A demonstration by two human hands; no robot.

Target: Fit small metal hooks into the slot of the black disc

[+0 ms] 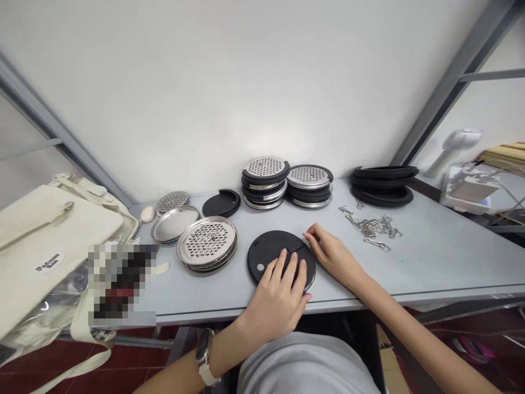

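Observation:
A round black disc (268, 249) lies flat near the front edge of the table, with a small pale dot on its left side and a line across its upper right. My left hand (276, 293) rests on it, fingers stretched out flat. At the disc's upper right rim is my right hand (328, 249), thumb and fingertips pinched together; whatever they hold, if anything, is too small to make out. Left of the disc sits a stack of metal grater discs (208, 241). A pile of metal hooks (371, 225) lies to the right of my right hand.
Behind stand two stacks of graters with black rims (266, 178) (309, 186), a black holder (221, 203) and stacked black rings (383, 186). Plain metal discs (175, 224) and an egg-shaped object (148, 214) lie left. A cream bag (61, 241) covers the left end.

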